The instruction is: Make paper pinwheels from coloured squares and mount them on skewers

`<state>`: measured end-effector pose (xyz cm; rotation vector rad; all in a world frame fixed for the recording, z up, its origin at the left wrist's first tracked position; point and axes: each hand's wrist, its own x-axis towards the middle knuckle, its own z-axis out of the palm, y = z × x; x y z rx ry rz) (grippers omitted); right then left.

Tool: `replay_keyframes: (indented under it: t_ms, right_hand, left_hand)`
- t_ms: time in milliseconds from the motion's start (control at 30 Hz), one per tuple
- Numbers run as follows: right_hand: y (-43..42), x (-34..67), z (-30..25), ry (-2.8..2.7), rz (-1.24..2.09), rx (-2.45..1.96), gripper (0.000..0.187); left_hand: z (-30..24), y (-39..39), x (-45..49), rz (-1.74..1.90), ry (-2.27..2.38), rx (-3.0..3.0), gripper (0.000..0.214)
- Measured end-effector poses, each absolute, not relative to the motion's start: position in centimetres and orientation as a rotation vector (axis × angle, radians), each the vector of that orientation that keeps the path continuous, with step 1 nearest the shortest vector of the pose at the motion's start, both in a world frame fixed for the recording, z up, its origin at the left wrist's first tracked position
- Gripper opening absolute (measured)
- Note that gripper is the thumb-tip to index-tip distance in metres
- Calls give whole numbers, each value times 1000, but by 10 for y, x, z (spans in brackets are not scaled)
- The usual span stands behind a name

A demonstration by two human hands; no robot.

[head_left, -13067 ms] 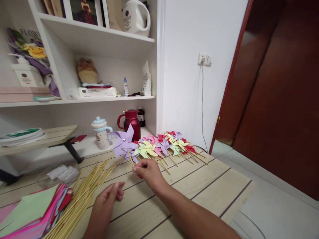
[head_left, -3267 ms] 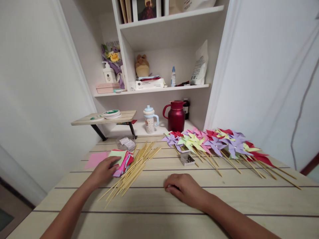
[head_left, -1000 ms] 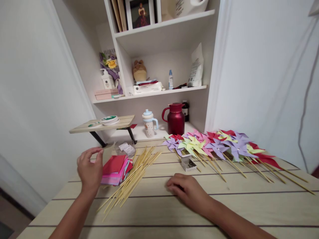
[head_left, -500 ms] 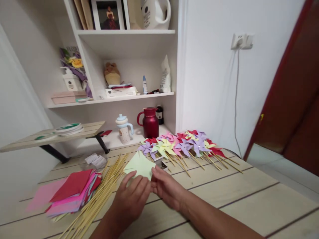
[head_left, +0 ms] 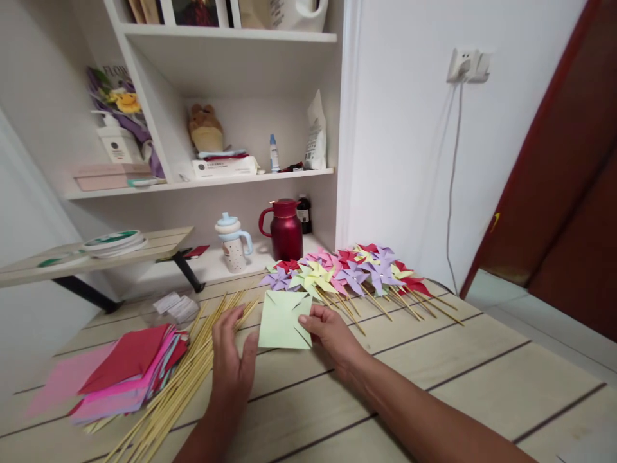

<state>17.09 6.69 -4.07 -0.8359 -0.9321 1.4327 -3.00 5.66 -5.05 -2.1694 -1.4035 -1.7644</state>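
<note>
A pale green paper square (head_left: 283, 320) with diagonal cuts from its corners lies on the wooden table (head_left: 434, 379). My right hand (head_left: 328, 330) pinches its right edge, thumb on top. My left hand (head_left: 233, 357) rests beside its left edge with fingers stretched out, over the bundle of bamboo sticks (head_left: 179, 379). A stack of coloured paper squares (head_left: 124, 373), red on top, sits left of the sticks. A row of finished paper pinwheels (head_left: 347, 273) on sticks lies beyond the square.
Behind the table stand a red thermos jug (head_left: 284, 228) and a spotted cup with a blue lid (head_left: 232, 243). White shelves (head_left: 212, 183) hold bottles and boxes. A small raised wooden shelf (head_left: 96, 252) is at left. A dark red door (head_left: 559, 180) is at right.
The left hand lifted the green square off the stack and brought it to the table's middle. Now the right hand holds its edge and the left has slid off to its left side.
</note>
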Motion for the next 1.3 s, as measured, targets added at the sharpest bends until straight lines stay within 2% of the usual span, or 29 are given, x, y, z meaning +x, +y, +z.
replay_keyframes:
  t_ms: [167, 267, 433, 567, 800, 967, 1133, 1300]
  right_hand:
    - [61, 169, -33, -1020, 1438, -814, 32]
    - [62, 169, -36, -1069, 1389, -836, 33]
    - [62, 169, -41, -1144, 1299, -873, 33]
    - [60, 167, -37, -1173, 1276, -863, 28]
    - [64, 172, -37, -1137, 1221, -860, 37]
    - [65, 176, -37, -1134, 1199, -882, 34]
    - [63, 175, -36, -1179, 1195, -892, 33]
    - [58, 171, -38, -1240, 1240, -889, 30]
  left_hand:
    - [-58, 61, -18, -2482, -1871, -2227, 63]
    - [-55, 54, -10, -2702, -1909, -2420, 61]
    - [-45, 44, -7, -2755, -2127, -2520, 42]
    - [-41, 44, -12, -2762, -2236, -2455, 36]
    - [-40, 49, -18, -2729, -2197, -2396, 25]
    - [-41, 48, -18, -2720, -2064, -2542, 30]
    - [-39, 44, -15, -2904, -1895, -2740, 37]
    - [-37, 40, -15, -3045, -1983, -2698, 36]
